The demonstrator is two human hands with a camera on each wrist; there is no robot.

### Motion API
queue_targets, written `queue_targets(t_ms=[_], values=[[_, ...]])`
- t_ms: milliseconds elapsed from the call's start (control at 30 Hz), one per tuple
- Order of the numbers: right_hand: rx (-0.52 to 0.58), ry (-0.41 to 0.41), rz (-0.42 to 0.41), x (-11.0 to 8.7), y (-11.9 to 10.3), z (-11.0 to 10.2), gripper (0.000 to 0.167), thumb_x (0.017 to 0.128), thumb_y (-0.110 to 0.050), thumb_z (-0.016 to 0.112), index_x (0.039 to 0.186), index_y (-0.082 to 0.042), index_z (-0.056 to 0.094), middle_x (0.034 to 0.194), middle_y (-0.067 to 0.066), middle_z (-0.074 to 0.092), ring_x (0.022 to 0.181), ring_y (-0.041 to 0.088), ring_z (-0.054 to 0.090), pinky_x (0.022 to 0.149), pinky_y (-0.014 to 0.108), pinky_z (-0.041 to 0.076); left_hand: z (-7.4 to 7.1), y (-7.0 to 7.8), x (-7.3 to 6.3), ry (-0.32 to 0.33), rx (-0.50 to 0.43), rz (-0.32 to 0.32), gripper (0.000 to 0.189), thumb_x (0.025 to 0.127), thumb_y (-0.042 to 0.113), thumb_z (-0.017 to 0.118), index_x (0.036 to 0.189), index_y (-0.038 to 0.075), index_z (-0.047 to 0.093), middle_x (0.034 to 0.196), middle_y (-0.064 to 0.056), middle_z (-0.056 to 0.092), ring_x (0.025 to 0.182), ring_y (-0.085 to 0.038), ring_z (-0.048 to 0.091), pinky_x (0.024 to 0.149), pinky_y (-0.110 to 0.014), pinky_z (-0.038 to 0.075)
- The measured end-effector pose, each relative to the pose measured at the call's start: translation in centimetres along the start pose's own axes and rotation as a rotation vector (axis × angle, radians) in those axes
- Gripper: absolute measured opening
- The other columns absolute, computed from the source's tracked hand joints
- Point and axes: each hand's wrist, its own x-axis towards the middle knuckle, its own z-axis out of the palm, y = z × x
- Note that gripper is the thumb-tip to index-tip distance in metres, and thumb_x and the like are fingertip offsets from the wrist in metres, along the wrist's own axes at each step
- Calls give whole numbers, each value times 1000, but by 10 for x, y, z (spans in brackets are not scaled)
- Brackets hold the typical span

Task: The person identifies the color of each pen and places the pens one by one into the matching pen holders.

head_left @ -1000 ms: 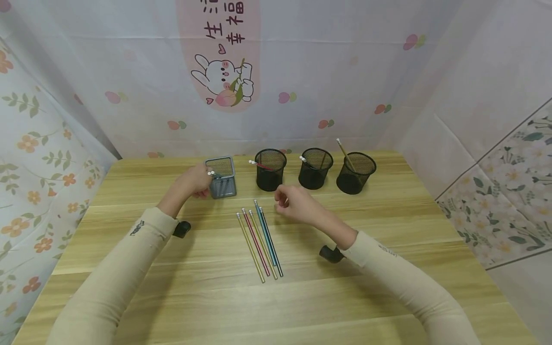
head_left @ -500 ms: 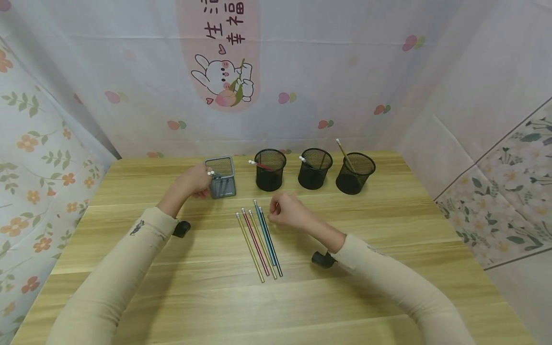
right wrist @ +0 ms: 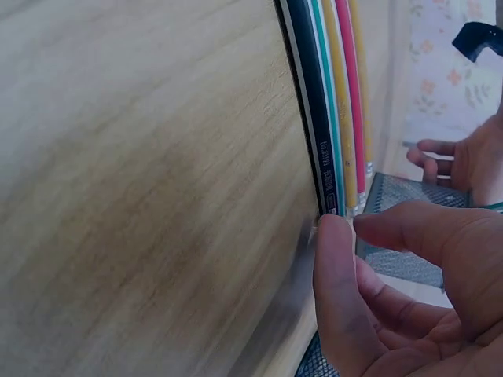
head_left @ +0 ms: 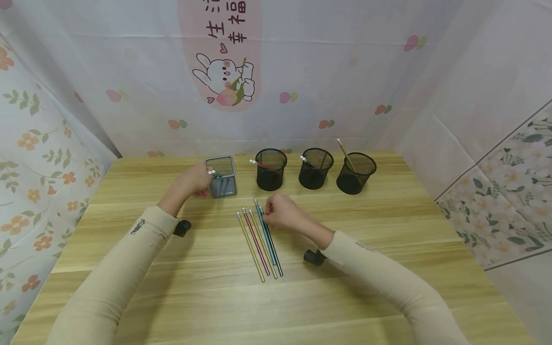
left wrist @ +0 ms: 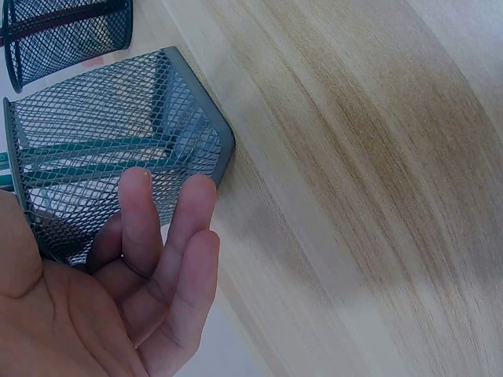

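Observation:
In the head view my left hand is at the left side of a grey square mesh pen holder, thumb and index finger at its rim. The left wrist view shows the other fingers loosely bent beside the mesh. Two green pencils lean inside that holder. My right hand is at the eraser end of a black pencil, thumb and index fingertips pinching there; the fingertips hide the eraser in the right wrist view. Beside it lie a blue pencil, a red pencil and two gold pencils.
Three round black mesh cups stand in a row at the back: the left cup holds red pencils, the middle cup dark ones, the right cup a gold pencil. A patterned curtain hangs behind the wooden table.
My right hand has moved left, from in front of the round cups to the upper end of the black pencil. The left hand and the pen holder have stayed put.

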Motion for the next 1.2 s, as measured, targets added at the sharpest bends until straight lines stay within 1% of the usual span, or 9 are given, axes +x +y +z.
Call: queue_targets(t_ms=[167, 267, 433, 567, 700, 867, 967, 1133, 1200], values=[[-21, -12, 10, 2, 1, 2, 21, 89, -1, 73, 73, -4, 60, 63, 3, 63, 53, 16, 67, 52, 26, 53, 1, 0, 1, -1, 7, 4, 44, 112, 18, 24, 113, -9, 57, 73, -16, 65, 73, -36, 69, 64, -41, 57], [-59, -17, 27, 5, 0, 3, 23, 89, -2, 74, 71, -5, 60, 63, 2, 62, 52, 14, 66, 52, 25, 52, 1, 1, 1, 6, 13, 7, 42, 111, 17, 25, 111, -9, 57, 72, -16, 65, 72, -36, 70, 63, -41, 57], [-115, -20, 52, 8, -5, 4, 28, 86, -3, 77, 65, -7, 59, 56, 1, 61, 48, 12, 64, 53, 25, 48, 0, 1, 1, 7, 14, 2, 40, 111, 16, 26, 117, -10, 56, 71, -17, 65, 72, -36, 69, 63, -41, 57], [-140, -31, 69, 10, -8, 4, 30, 84, -2, 78, 61, -7, 60, 53, 0, 62, 47, 11, 64, 54, 25, 49, 0, 2, 1, 0, 10, -7, 43, 111, 17, 26, 124, -12, 56, 73, -17, 65, 73, -36, 70, 66, -43, 58], [-150, -39, 94, 11, -9, 5, 29, 83, -2, 78, 59, -7, 61, 52, 0, 63, 46, 11, 64, 52, 24, 48, 0, 1, 1, -2, 7, -7, 45, 111, 17, 27, 132, -13, 52, 73, -17, 66, 74, -36, 70, 67, -44, 58], [-202, -54, 94, 15, -10, 4, 34, 81, -3, 78, 52, -8, 61, 49, 2, 62, 46, 15, 65, 46, 23, 38, 0, 1, 2, -3, 6, -16, 46, 111, 16, 27, 143, -12, 43, 74, -18, 66, 75, -36, 70, 67, -44, 58], [-243, -79, 98, 18, -11, 4, 39, 81, -4, 77, 48, -10, 60, 48, 2, 62, 46, 16, 65, 45, 24, 33, 0, 1, 3, -9, 1, -23, 47, 111, 16, 27, 145, -14, 41, 75, -18, 65, 75, -36, 70, 67, -43, 58], [-311, -113, 104, 21, -12, 3, 43, 82, -6, 77, 46, -13, 54, 45, -1, 59, 45, 14, 64, 43, 23, 33, 1, 1, 3, -7, -4, -26, 47, 112, 18, 26, 139, -15, 47, 74, -17, 65, 74, -35, 70, 66, -42, 58], [-318, -122, 108, 22, -13, 3, 45, 81, -6, 77, 46, -14, 50, 44, -2, 56, 45, 15, 64, 43, 23, 33, 1, 1, 3, -4, -4, -25, 48, 112, 20, 25, 136, -15, 49, 74, -18, 66, 73, -35, 70, 66, -42, 58]])
